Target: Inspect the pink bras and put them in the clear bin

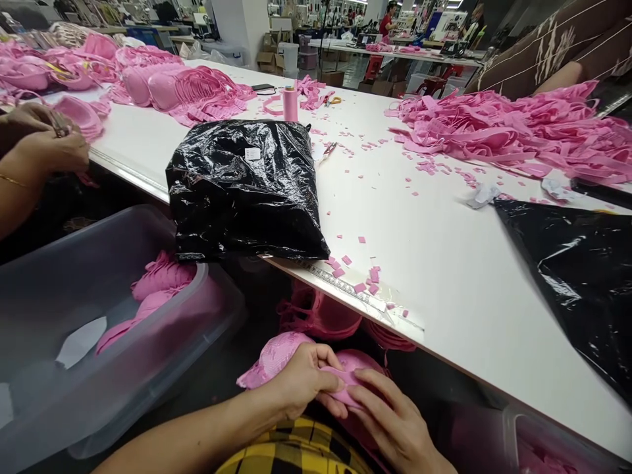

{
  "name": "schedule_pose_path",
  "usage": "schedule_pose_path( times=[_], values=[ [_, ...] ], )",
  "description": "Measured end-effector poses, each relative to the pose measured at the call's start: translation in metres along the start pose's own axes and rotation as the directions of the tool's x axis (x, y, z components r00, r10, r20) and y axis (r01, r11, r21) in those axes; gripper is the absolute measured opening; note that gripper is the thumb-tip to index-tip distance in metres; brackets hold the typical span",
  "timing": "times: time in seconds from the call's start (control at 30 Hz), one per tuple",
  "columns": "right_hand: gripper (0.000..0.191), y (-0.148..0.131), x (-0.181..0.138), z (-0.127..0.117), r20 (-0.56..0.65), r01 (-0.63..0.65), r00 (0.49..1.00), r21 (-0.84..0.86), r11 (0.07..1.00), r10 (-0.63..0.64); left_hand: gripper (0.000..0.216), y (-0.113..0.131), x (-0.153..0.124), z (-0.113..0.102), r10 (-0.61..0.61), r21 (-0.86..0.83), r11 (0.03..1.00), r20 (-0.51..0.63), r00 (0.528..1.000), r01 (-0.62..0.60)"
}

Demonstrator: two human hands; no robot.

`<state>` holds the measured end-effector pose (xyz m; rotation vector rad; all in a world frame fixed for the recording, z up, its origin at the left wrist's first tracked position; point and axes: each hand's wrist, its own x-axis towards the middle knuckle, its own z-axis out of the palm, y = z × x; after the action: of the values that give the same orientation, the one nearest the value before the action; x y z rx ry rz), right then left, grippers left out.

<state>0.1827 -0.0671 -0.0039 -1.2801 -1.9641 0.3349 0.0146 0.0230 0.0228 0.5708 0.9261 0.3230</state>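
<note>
Both of my hands hold a pink padded bra (276,359) low in front of me, below the table's edge. My left hand (303,382) is closed, with fingers pinching the fabric between the two cups. My right hand (395,421) curls over the right cup and grips it from the other side. More pink bras (320,316) hang under the table edge just beyond my hands. A yellow plaid garment covers my lap.
A clear plastic bin (64,329) with pink bras stands at my left. A black plastic bag (244,187) lies on the white table (434,250); another black bag (582,283) lies right. Pink bra piles, scraps and a thread spool (290,104) lie beyond. Another person's hands (44,141) work at far left.
</note>
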Motion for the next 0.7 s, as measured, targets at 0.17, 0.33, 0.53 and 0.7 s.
schedule_pose_path(
  times=[0.17,0.33,0.53,0.7],
  values=[
    [0.02,-0.01,0.008,0.006,-0.044,-0.12,0.991,0.119,0.986,0.126,0.025,-0.002,-0.002,-0.003,0.054,0.063,0.996,0.037,0.998,-0.056],
    [0.009,-0.022,0.017,0.01,-0.057,-0.285,0.948,0.287,0.914,0.314,0.019,-0.003,-0.008,-0.006,0.093,0.183,0.977,0.078,0.993,-0.106],
    [0.006,-0.026,0.021,0.011,-0.114,-0.394,0.877,0.384,0.835,0.466,0.021,-0.007,-0.014,-0.008,0.294,0.423,0.852,0.105,0.95,-0.31],
    [0.006,-0.027,0.021,0.016,-0.107,-0.442,0.831,0.47,0.764,0.546,0.021,-0.008,-0.018,-0.01,0.35,0.515,0.784,0.096,0.932,-0.347]
  ],
)
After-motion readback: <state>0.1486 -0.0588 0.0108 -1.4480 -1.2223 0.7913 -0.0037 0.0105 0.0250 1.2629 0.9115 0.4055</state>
